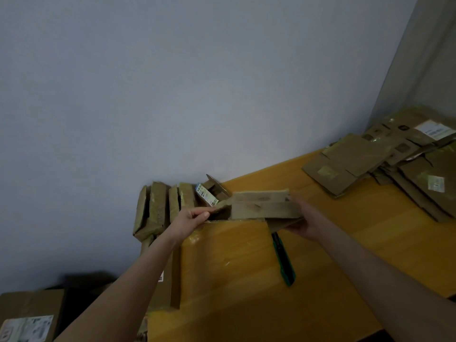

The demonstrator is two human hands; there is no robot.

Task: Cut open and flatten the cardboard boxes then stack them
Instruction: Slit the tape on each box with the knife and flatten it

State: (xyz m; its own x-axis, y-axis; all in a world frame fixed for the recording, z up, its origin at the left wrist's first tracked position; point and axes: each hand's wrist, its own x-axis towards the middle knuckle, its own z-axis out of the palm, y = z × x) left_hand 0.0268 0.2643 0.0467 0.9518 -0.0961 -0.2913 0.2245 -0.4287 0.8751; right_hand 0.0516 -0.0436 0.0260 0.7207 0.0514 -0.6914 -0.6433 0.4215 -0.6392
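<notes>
head view, one frame. cardboard box (261,208) is held up just above the yellow counter (333,267), near its far edge by the grey wall (172,95), between both hands. the box is partly opened, with long flaps showing on top.

left hand (195,218) – grip narrow, thumb and fingers pinching the flap at the box's left end. right hand (306,218) – grip wrapped round the right end of the box, fingers curled at the edge and palm under the bottom panel. motion blur here; exact finger placement cannot be told.

green utility knife (283,260) lies on the counter below the box, near the right wrist, touched by neither hand.

stack of flattened boxes (370,164) sits on the far right of the counter, well apart from the held box. upright boxes (153,211) stand on edge at the counter's left end against the wall, just beside the left hand. another labelled box (27,317) sits lower left, off the counter.
</notes>
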